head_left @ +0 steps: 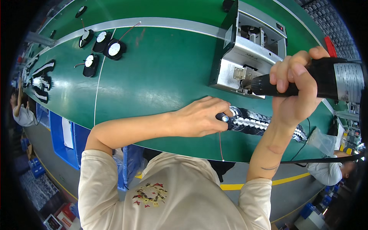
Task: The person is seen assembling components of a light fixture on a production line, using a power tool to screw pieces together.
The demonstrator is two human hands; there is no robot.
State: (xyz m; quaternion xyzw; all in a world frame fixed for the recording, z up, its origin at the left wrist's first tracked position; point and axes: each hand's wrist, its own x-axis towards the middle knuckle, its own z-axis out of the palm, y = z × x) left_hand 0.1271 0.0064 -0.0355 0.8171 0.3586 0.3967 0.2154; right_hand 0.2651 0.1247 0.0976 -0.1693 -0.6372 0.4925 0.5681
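My right hand (293, 82) is wrapped round a black electric screwdriver (322, 78), held nearly level. The screwdriver's nose points left, at the front of a silver screw feeder (245, 57); whether the tip touches it I cannot tell. Down on the green table, my left hand (203, 117) is closed on a small black part (225, 117), mostly hidden by the fingers. A thin red wire (221, 145) hangs below it toward the table's front edge. Just right of that hand lies a row of shiny silver and black parts (253, 122), running under my right forearm.
Several black housings with white round faces (114, 49) and thin wires lie at the far left. Beyond them is a cluster of black-and-silver parts (41, 81). Blue bins (65, 138) stand below the left table edge. A clear plastic bag (322, 141) lies at the right. Other people sit at both sides.
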